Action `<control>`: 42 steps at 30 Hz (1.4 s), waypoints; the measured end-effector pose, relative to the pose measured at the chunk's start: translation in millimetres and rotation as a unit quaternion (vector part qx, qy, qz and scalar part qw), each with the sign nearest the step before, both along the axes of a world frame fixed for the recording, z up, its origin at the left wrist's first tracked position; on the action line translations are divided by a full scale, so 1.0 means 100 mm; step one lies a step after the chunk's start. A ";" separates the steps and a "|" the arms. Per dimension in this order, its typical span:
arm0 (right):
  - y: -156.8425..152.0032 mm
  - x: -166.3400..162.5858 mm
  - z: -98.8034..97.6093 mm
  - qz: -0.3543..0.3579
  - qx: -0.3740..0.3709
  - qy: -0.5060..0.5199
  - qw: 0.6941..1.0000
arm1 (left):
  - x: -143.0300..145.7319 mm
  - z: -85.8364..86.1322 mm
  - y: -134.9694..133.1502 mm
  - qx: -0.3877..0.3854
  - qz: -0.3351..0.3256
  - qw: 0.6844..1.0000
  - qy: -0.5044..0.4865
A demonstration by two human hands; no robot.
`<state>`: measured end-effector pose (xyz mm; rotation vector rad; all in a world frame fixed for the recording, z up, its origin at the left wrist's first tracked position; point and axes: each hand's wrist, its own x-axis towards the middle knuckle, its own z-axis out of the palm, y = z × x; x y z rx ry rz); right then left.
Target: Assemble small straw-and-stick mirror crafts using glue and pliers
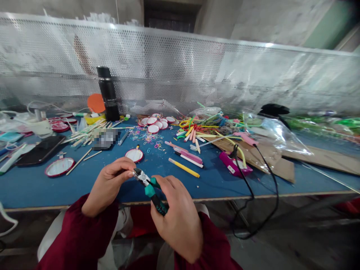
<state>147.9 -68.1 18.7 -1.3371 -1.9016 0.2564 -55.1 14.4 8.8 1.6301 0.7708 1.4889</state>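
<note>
On my feed I'm holding the pliers [144,179] with the right hand [180,213], wrapping it round the handles, over the front edge of the desk [212,184]; the left hand [111,180] is pinching thumb to forefinger beside the blades (if anything is between, I cannot tell), and a red-rimmed disc [134,156] is lying just beyond.

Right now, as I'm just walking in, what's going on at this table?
A person sits at a blue table, the right hand gripping green-handled cutters. The left hand pinches finger and thumb right by the cutters' tip; whatever may be between them is too small to make out. Just beyond the hands lie a red-rimmed disc and a yellow pen. Farther back, a black bottle stands upright.
</note>
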 end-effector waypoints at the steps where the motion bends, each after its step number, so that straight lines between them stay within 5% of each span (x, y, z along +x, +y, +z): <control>1: 0.00 0.00 0.00 0.002 -0.003 0.002 1.000 | 0.00 0.00 0.00 -0.001 0.001 1.000 0.001; 18: 0.03 0.02 0.08 0.013 -0.030 0.088 0.996 | 0.04 0.02 -0.01 -0.016 0.008 1.000 -0.020; 23: 0.00 -0.02 0.03 -0.026 0.023 0.024 0.999 | 0.06 0.04 -0.01 -0.018 0.020 0.998 -0.057; 42: -0.04 -0.12 -0.05 -0.029 0.040 -0.006 0.999 | 0.06 0.04 -0.03 -0.047 0.012 0.997 -0.059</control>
